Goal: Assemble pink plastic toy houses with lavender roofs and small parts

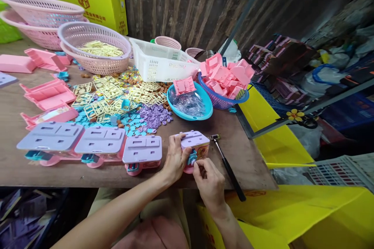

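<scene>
My left hand [175,161] is closed around the side of a small pink toy body with a lavender top [196,139], steadying it at the table's front edge. On its near face is a blue plastic part [192,156]. The fingertips of my right hand [209,179] pinch a small purple piece against that blue part; most of the piece is hidden by the fingers. Left of my hands stand three similar toys with lavender tops, the nearest toy [142,149] close to my left wrist. A hammer [229,171] with a black handle lies right of my right hand.
Loose purple swirl pieces [154,117], blue pieces [137,124] and cream frames [109,105] cover the mid-table. Behind are a turquoise bowl [191,117] of clear parts, a blue basket [216,100] of pink parts and a white basket [163,71]. Yellow cardboard [292,210] borders the table's right.
</scene>
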